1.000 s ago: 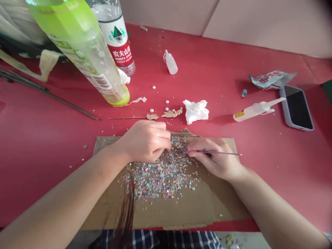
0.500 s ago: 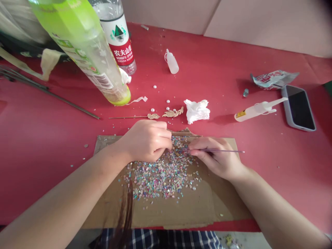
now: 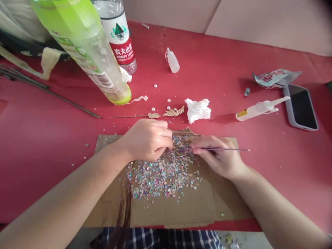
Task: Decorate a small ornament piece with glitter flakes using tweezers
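Observation:
A brown cardboard sheet point(image 3: 186, 207) lies on the red table and carries a pile of small iridescent chips point(image 3: 163, 174). My left hand point(image 3: 146, 140) rests curled at the pile's upper edge, its fingers pressed together over a small gold ornament point(image 3: 185, 131) that is mostly hidden. My right hand point(image 3: 220, 155) pinches a thin metal rod point(image 3: 228, 149), whose tip points left toward the left fingertips. What the left fingers hold is too small to name.
A green bottle point(image 3: 85, 45) and a water bottle point(image 3: 119, 34) stand at the back left. A small glue bottle point(image 3: 172, 62), crumpled tissue point(image 3: 197, 110), gold leaf pieces point(image 3: 173, 112), pearls, a lying glue bottle point(image 3: 258, 108), a phone point(image 3: 302, 107) and a wrapper point(image 3: 275, 77) lie behind the cardboard.
The right hand and its rod have shifted slightly to the right. The left hand stays curled in place.

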### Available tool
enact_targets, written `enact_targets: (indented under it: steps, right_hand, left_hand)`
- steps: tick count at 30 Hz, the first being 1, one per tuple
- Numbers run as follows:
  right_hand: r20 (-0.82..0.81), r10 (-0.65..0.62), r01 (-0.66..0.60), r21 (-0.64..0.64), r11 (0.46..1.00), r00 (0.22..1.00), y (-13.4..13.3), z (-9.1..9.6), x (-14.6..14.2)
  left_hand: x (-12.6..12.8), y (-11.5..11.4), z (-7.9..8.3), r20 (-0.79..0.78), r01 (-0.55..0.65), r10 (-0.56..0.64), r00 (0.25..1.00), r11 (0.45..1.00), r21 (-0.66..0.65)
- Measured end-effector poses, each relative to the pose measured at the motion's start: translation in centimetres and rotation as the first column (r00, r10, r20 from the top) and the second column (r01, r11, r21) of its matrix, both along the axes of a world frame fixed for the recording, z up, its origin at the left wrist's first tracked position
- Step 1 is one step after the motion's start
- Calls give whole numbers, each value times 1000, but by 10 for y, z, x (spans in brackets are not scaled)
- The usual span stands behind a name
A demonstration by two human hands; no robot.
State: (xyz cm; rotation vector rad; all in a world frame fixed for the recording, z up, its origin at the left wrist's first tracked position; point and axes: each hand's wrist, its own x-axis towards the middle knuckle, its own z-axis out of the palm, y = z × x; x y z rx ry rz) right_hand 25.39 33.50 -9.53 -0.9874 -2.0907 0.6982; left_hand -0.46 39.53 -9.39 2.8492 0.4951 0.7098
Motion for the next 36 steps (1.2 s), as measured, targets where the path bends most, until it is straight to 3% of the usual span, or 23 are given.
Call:
enact_targets:
  steps: [13,20,26,36]
  right_hand:
    - [-20,-2,4,62,998,1000,0,2,0]
    - [23,69,-70,70,995,997,-2,0,5]
    - [-46,60,-58,45,997,997,-3,-1,6]
    - [-44,62,-61,39,997,997,-3,1,7]
  left_hand:
    - [0,-1,-2,48,-4,7,999,998,-61]
    - [-1,1,-5,81,-26,34,996,995,-96]
    - [-3,3,-3,141,-87,126,982,964,-250]
    - [-12,9,-4,-18,-107,106,994,993,-43]
